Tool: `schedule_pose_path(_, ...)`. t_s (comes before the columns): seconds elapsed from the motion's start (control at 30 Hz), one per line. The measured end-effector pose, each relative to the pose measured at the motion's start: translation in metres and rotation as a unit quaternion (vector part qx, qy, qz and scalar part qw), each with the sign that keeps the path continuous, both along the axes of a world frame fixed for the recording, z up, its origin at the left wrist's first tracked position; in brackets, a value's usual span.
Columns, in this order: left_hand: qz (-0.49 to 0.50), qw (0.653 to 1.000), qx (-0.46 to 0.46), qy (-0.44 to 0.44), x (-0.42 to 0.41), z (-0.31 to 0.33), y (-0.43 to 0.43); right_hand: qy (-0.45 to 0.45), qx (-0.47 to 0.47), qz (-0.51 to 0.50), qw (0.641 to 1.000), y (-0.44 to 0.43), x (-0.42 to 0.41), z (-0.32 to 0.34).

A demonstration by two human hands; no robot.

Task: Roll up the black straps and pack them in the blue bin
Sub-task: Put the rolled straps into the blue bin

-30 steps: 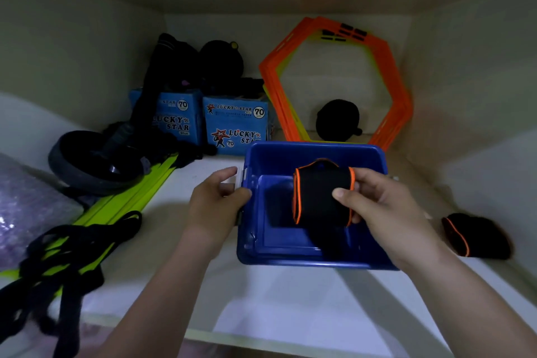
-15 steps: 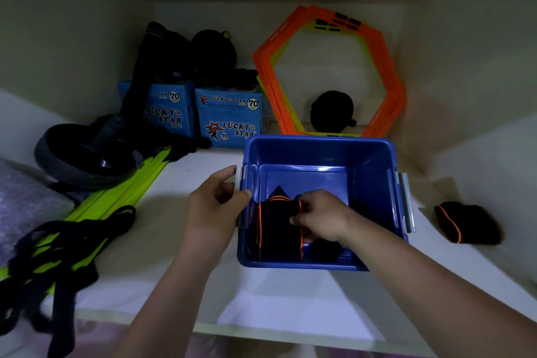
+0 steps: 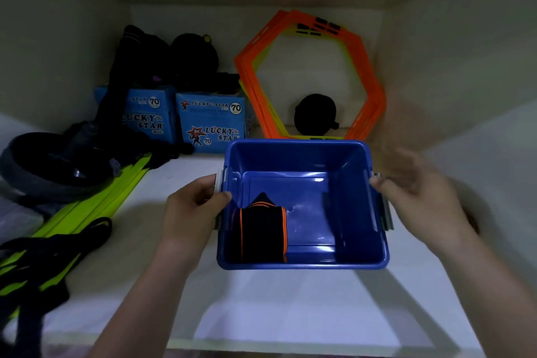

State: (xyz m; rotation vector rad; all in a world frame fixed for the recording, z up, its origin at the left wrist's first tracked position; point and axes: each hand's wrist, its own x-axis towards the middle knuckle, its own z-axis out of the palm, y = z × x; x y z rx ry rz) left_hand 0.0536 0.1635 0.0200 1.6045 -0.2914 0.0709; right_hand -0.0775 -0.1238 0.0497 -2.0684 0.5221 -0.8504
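**Inspector:** What has changed in the last second?

**Assistant:** The rolled black strap with orange edging was in the right hand above the bin; it was then lowered in, and it now lies on the floor of the blue bin, at the near-left corner, about 7 o'clock. The right hand has let go and withdrawn past the bin's right rim, at 3 o'clock. It is open, fingers spread, holding nothing. It is blurred, so I cannot tell whether it touches the rim.

**Inspector:** And the left?

**Assistant:** The left hand is unmoved, closed on the bin's left rim by the white latch, at 9 o'clock.

**Inspector:** Meaning for the task?

**Assistant:** One strap is packed. In my judgement more remain to be rolled.

**Inspector:** Counts, near to far.

**Assistant:** Nearest, at 8 o'clock, one loose tangle of black straps over yellow-green rails; the number of straps in it cannot be told. Two hands. One bin, one roll inside. One dark wheel at 10 o'clock. Two blue "Lucky Star" boxes behind. At the back, a stack of orange hexagon frames, count unclear, and one round black item inside them.
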Motion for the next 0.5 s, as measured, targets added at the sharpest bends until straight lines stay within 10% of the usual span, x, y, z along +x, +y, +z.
schedule_pose_path(0.13, -0.019, 1.000, 0.019, 0.006, 0.005, 0.006, -0.001, 0.026, 0.156, 0.083, 0.984, -0.006, 0.010, -0.011)
schedule_pose_path(0.5, -0.017, 0.982, 0.043, 0.182, 0.015, 0.005, 0.020, 0.130, 0.228, 0.085, 0.961, -0.007, 0.028, -0.018)
